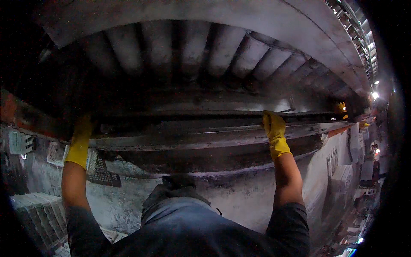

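Note:
Both my hands wear yellow rubber gloves and reach forward, set wide apart, to a long metal ledge point(192, 139) running across a dark machine. My right hand point(275, 126) is closed, its fingers curled over the ledge's far edge beside a dark gap. At the left end of the same ledge, my left hand point(83, 128) goes into deep shadow, and its fingers cannot be made out. Beyond the gap stretches a long, dull metal panel point(222, 103) with a small handle-like piece near its right end.
Above and beyond stands a row of thick pale rollers point(222, 51) under a curved metal cover point(239, 13). White plastic crates point(36, 214) are stacked at lower left, and a perforated tray point(105, 171) lies near my left forearm. A worn concrete floor point(244, 197) shows below the ledge.

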Tool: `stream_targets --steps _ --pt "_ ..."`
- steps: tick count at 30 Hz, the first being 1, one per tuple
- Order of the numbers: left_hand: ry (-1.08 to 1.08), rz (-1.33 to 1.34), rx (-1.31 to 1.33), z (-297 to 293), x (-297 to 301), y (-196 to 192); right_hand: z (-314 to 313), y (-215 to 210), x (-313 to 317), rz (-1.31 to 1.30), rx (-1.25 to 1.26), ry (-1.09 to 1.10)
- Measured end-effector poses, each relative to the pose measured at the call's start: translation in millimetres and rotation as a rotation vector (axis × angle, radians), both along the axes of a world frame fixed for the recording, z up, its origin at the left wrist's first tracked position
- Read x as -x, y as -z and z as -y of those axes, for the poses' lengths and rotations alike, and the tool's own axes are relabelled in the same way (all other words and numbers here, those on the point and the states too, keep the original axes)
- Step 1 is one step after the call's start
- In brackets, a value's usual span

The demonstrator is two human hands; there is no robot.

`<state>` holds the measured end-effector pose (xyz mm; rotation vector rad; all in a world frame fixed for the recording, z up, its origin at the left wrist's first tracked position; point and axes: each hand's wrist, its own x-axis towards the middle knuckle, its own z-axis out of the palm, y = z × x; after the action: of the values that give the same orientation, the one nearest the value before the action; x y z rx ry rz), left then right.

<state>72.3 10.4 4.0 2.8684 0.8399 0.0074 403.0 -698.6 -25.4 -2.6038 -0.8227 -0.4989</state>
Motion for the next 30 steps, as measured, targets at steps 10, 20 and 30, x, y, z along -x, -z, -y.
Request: stream_targets --steps 10,20,30 --pt "0.478 0.169 0.150 100.7 -73.3 -10.8 2.0 9.2 14.3 -0.056 0.055 0.205" --pt "0.632 -0.187 0.337 199.7 -205.4 51.0 13.7 -4.7 41.1 0.043 0.263 0.210" --pt "0.505 -0.058 0.255 212.4 -281.8 158.5 -0.7 -32.0 54.2 0.140 -0.003 -0.032"
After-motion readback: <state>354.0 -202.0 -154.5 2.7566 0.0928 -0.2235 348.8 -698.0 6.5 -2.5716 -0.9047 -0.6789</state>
